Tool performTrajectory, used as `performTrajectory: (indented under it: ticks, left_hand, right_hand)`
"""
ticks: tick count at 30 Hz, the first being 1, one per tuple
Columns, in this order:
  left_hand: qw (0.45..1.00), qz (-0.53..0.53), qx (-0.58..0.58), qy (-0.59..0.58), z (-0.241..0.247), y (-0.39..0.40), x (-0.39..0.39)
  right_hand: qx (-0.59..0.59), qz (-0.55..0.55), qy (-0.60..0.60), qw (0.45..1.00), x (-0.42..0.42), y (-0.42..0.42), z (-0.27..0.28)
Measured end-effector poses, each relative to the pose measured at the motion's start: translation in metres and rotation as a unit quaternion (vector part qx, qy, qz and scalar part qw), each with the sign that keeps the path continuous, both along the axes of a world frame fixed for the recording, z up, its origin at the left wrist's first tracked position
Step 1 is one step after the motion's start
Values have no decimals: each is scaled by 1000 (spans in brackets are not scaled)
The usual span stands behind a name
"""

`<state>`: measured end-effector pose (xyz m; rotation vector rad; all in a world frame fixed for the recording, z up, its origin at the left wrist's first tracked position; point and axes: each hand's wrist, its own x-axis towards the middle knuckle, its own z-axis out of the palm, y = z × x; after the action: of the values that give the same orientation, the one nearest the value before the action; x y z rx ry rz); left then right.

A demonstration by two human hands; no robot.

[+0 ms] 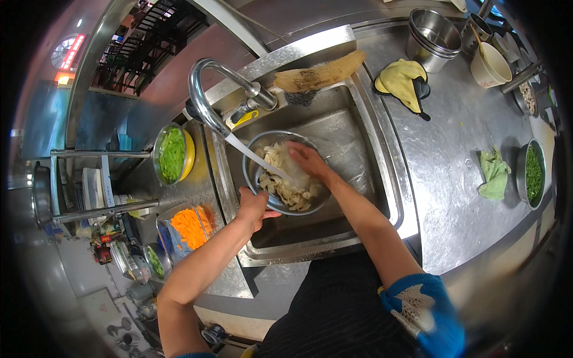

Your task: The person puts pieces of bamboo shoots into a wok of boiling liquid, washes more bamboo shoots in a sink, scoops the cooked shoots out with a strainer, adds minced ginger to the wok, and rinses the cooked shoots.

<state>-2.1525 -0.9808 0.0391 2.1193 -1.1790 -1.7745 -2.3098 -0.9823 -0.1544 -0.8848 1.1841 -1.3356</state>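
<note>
A round metal bowl is held in the steel sink, with pale sliced food in cloudy water inside it. My left hand grips the near-left rim of the bowl, thumb at the edge. My right hand is inside the bowl at its right, fingers partly in the water and against the slices; whether it holds any cannot be told. From the curved chrome faucet, a stream of water runs into the bowl.
Left of the sink stand a bowl of green strips and a basket of orange shreds. A dried loofah lies behind the sink. On the right counter are a yellow cloth, stacked steel pots, a green cloth and a bowl of chopped greens.
</note>
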Motion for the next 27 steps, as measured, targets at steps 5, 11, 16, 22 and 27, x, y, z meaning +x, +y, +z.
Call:
performTrajectory:
  ticks: [5, 11, 16, 22, 27]
  left_hand:
    - [1000, -15, 2, -6, 4, -8, -3]
    - [997, -2, -26, -66, 24, -13, -23]
    - [998, -3, -11, -58, 32, -22, -28]
    - [998, -22, 11, -62, 38, -36, -27]
    - [996, -26, 14, -85, 42, -41, -32]
  right_hand:
    - [-13, -8, -20, 1000, 5, -6, -7]
    - [-21, -13, -63, 998, 7, -10, -5]
    - [-8, -8, -86, 996, 7, -14, 5]
    - [-12, -26, -40, 999, 15, -21, 12]
    - [17, -23, -75, 997, 18, -20, 18]
